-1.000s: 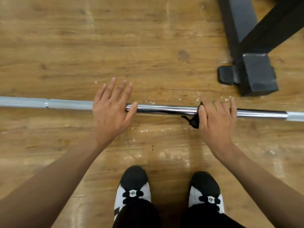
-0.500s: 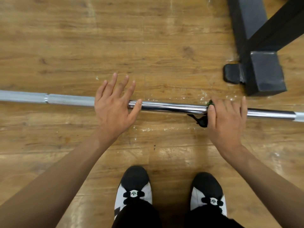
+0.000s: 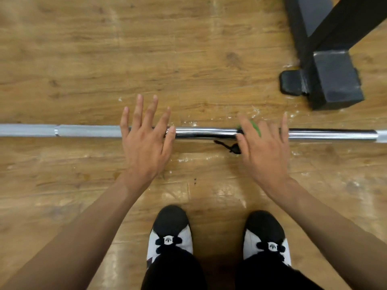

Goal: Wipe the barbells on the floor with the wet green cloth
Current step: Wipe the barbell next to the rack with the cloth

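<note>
**Desk:** Where is the bar lying?

**Photographer:** The barbell (image 3: 205,133) is lying flat across the wooden floor (image 3: 188,59). It is running from one side of the view to the other, just ahead of a pair of black-and-white shoes (image 3: 170,233).

**Desk:** And the hands?

**Photographer:** Both are lying on top of the barbell, well apart from each other. The left hand (image 3: 144,147) is resting on it with its fingers straight and spread, the thumb lying along the shaft. The right hand (image 3: 263,151) is farther along the barbell, toward the black steel frame (image 3: 335,80). It is pressing flat fingers down on the green cloth (image 3: 256,127).

**Desk:** How much of the cloth is showing?

**Photographer:** Very little. A green sliver is peeking out between the fingers on the far side of the barbell. A dark scrap (image 3: 232,147) is poking out beside the thumb on the near side, and I cannot tell whether it belongs to the cloth. The palm is covering the rest.

**Desk:** Anything else unclear?

**Photographer:** The right fingers are blurring, so their exact bend is uncertain. Both ends of the barbell are running out of view. The frame beyond the barbell is being cut off by the top edge.
</note>
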A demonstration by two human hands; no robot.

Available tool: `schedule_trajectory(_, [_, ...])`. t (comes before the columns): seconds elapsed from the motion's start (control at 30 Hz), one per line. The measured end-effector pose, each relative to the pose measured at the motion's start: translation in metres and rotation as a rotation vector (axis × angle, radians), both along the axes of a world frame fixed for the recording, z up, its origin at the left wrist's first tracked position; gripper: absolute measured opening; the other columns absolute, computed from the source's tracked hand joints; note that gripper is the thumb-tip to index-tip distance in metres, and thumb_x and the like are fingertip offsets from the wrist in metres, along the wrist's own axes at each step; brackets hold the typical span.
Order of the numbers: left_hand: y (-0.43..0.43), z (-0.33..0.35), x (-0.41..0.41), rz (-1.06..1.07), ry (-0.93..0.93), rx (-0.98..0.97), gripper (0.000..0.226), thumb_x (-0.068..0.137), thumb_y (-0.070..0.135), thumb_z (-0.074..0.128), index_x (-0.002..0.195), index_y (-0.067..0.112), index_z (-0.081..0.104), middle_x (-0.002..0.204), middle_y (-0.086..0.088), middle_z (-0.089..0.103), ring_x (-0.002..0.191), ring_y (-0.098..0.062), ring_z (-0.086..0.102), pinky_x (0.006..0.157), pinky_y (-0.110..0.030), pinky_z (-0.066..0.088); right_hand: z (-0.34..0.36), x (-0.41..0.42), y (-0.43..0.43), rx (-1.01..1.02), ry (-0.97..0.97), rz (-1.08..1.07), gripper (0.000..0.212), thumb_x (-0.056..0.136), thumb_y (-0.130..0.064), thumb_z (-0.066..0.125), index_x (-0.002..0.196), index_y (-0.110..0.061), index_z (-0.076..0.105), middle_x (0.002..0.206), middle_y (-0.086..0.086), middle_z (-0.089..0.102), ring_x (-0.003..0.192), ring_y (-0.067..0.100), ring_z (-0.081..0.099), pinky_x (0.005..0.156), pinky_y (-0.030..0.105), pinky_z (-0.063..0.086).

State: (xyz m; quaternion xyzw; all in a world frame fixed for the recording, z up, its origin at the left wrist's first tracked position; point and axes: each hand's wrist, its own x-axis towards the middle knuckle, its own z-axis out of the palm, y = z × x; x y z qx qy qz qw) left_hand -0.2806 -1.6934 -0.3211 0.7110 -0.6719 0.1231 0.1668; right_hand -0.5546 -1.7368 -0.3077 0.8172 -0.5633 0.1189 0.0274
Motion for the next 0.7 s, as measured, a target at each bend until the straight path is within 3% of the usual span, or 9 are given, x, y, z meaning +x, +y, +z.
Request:
schedule_trajectory(0.17, [-0.023, 0.002, 0.001, 0.036, 0.016, 0.028, 0.052, 0.11, 0.046, 0.031, 0.127, 0.02, 0.073, 0.159, -0.007, 0.05, 0.156, -0.033, 0.029, 0.125, -0.057, 0.019, 0.005, 0.003, -0.015, 0.041, -0.062, -0.19, 0.043, 0.111, -0.034, 0.034, 0.144, -0.017, 0.056, 0.121, 0.013, 0.066, 0.119, 0.035, 0.056, 0.129, 0.055, 0.007])
schedule_trajectory(0.27, [-0.044, 0.005, 0.004, 0.062, 0.033, 0.079, 0.053, 0.108, 0.045, 0.031, 0.118, 0.019, 0.076, 0.152, -0.008, 0.057, 0.154, -0.035, 0.034, 0.124, -0.056, 0.019, 0.001, 0.063, -0.024, 0.04, -0.085, -0.038, 0.043, 0.109, -0.035, 0.038, 0.143, -0.021, 0.059, 0.122, 0.011, 0.068, 0.116, 0.034, 0.059, 0.127, 0.056, 0.015])
schedule_trajectory(0.37, [-0.065, 0.007, 0.008, 0.069, 0.041, 0.085, 0.054, 0.108, 0.043, 0.03, 0.123, 0.019, 0.075, 0.149, -0.01, 0.06, 0.153, -0.035, 0.035, 0.124, -0.052, 0.016, -0.004, 0.102, -0.043, 0.009, -0.113, 0.12, 0.046, 0.108, -0.038, 0.037, 0.149, -0.024, 0.054, 0.125, 0.007, 0.067, 0.118, 0.03, 0.06, 0.127, 0.05, 0.015])
schedule_trajectory(0.47, [-0.081, 0.007, 0.013, 0.062, 0.089, 0.099, 0.054, 0.109, 0.043, 0.029, 0.13, 0.02, 0.073, 0.149, -0.009, 0.059, 0.154, -0.035, 0.033, 0.125, -0.052, 0.016, -0.007, 0.066, -0.07, -0.05, -0.048, 0.172, 0.048, 0.109, -0.039, 0.042, 0.154, -0.023, 0.047, 0.133, 0.01, 0.064, 0.127, 0.031, 0.057, 0.127, 0.049, 0.012])
schedule_trajectory(0.6, [-0.09, 0.005, 0.013, 0.068, 0.107, 0.075, 0.053, 0.111, 0.042, 0.028, 0.127, 0.021, 0.074, 0.151, -0.007, 0.058, 0.153, -0.035, 0.035, 0.123, -0.052, 0.02, -0.01, -0.015, -0.089, -0.117, -0.041, 0.007, 0.047, 0.113, -0.039, 0.037, 0.154, -0.018, 0.047, 0.136, 0.014, 0.062, 0.131, 0.034, 0.053, 0.128, 0.052, 0.015])
schedule_trajectory(0.7, [-0.093, 0.003, 0.011, 0.08, 0.09, 0.055, 0.052, 0.112, 0.042, 0.028, 0.13, 0.023, 0.073, 0.153, -0.006, 0.056, 0.154, -0.034, 0.034, 0.123, -0.053, 0.021, -0.011, -0.004, -0.092, -0.116, -0.112, -0.137, 0.045, 0.113, -0.036, 0.037, 0.15, -0.016, 0.053, 0.131, 0.014, 0.064, 0.126, 0.033, 0.053, 0.127, 0.053, 0.017])
